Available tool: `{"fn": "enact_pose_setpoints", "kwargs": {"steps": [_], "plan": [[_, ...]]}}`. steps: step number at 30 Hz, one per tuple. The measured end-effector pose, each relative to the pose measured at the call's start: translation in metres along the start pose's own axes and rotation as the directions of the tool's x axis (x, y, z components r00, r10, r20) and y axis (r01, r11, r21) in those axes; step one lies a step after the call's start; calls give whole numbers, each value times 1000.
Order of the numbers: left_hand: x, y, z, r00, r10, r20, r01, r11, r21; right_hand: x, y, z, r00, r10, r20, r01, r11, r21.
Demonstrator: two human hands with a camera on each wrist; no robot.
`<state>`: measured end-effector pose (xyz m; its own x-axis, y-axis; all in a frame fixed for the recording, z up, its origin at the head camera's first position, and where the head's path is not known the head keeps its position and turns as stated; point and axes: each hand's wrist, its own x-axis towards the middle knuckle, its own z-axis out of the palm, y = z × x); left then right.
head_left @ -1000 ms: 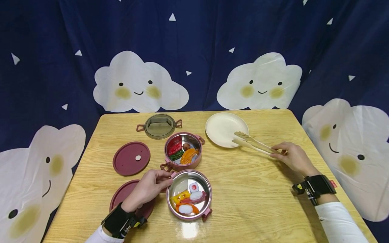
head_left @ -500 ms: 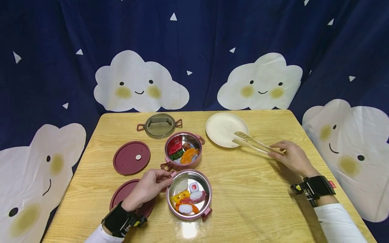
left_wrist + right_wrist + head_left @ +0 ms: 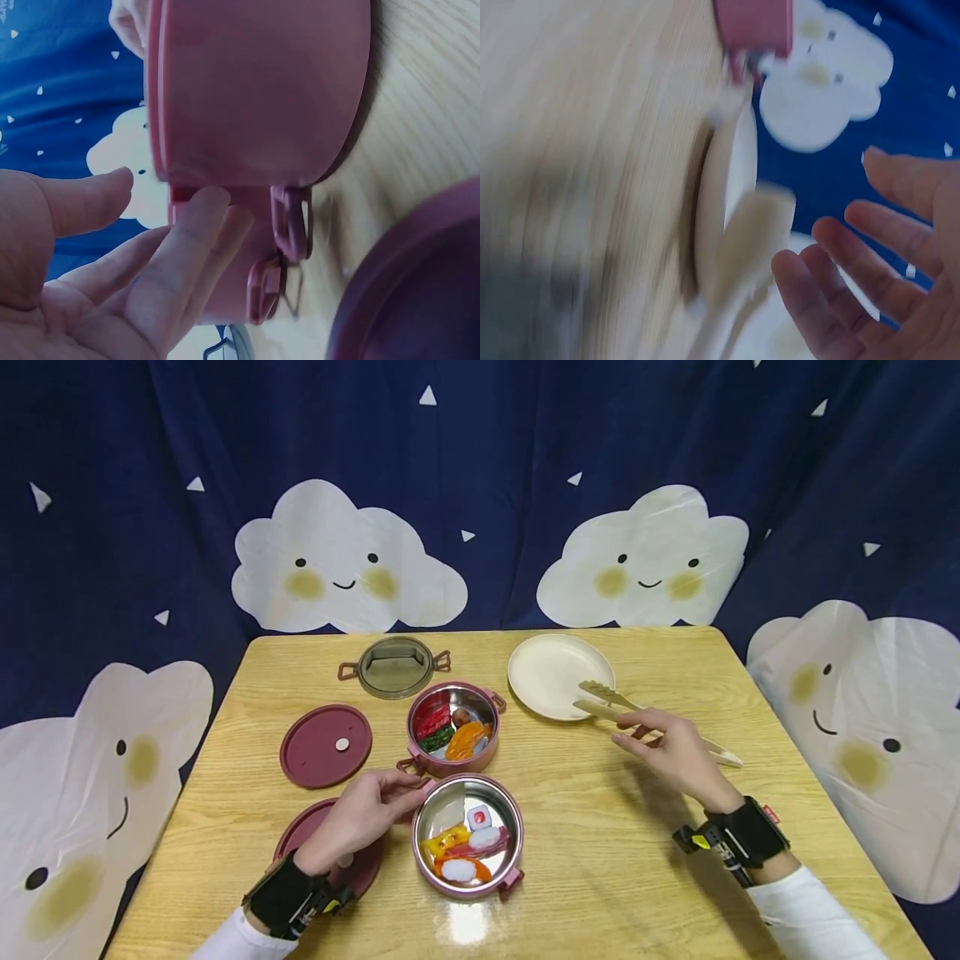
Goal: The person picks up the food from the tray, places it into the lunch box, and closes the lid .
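My left hand (image 3: 367,817) is at the side handle of the near pink pot (image 3: 517,827). The left wrist view shows its thumb apart from the fingers and its fingertips (image 3: 210,199) right by the pot wall. Inside that pot lie several toy sushi pieces (image 3: 483,839) and a yellow piece (image 3: 447,842). My right hand (image 3: 678,756) hovers over beige tongs (image 3: 600,706), fingers spread and holding nothing in the right wrist view. The tongs lie with their tips over the cream plate (image 3: 551,672) and their hinged end on the table.
Behind the near pot stands a second pink pot (image 3: 453,768) with toy food. A glass lid (image 3: 393,670) lies at the back. Two maroon discs lie at the left, one flat disc (image 3: 315,752) behind another disc (image 3: 300,831) partly under my left arm.
My right hand has let go of the tongs' hinged end and moved left along them. The tongs stay lying against the plate. My left hand has hardly moved.
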<state>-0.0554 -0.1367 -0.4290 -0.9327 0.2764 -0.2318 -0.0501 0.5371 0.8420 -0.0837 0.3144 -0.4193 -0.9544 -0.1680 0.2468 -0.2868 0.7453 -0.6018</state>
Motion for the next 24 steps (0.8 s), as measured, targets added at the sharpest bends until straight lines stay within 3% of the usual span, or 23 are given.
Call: {"fn": "enact_pose_setpoints", "kwargs": {"steps": [6, 9, 13, 17, 24], "plan": [[-6, -2, -14, 996, 91, -15, -90, 994, 67, -7, -27, 24, 995, 60, 75, -71, 986, 149], [-10, -6, -23, 996, 86, -13, -85, 994, 67, -11, -41, 37, 988, 84, 131, -111, 971, 212], [-17, -14, -37, 999, 35, -26, -33, 997, 68, -17, -57, 55, 971, 86, 223, -148, 949, 279], [-27, -22, -55, 998, -2, -63, 11, 991, 137, -21, -68, 69, 939, 70, 338, -205, 900, 385], [-41, -40, -92, 991, -50, -122, 84, 953, 291, -22, -80, 88, 870, 45, 491, -339, 776, 531]]}}
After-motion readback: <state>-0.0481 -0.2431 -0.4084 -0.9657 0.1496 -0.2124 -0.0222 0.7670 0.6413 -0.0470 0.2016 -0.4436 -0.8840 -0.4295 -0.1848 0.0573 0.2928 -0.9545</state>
